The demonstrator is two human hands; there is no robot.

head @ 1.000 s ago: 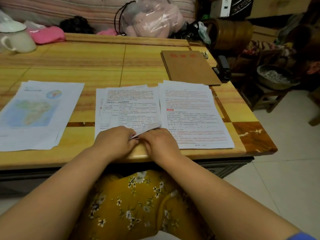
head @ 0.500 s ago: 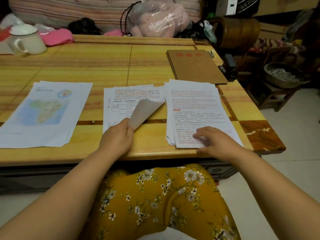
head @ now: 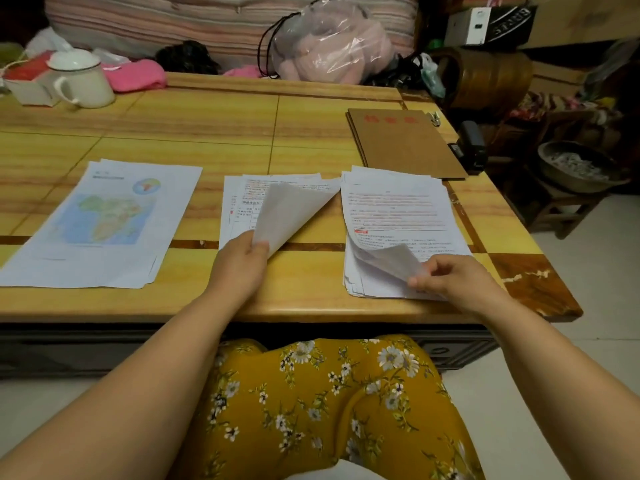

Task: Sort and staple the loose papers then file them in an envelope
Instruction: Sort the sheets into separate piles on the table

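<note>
Three paper piles lie along the near half of the wooden surface; map pile at 9 o'clock, middle pile at centre, text pile at 3 o'clock. Left hand pinches the near corner of a folded-back sheet on the middle pile (blank underside up); right hand pinches a curled corner of the text pile's top page. Brown envelope lies flat at 1 o'clock, beyond the text pile; black stapler just beside its right edge; lidded mug at 10 o'clock.
</note>
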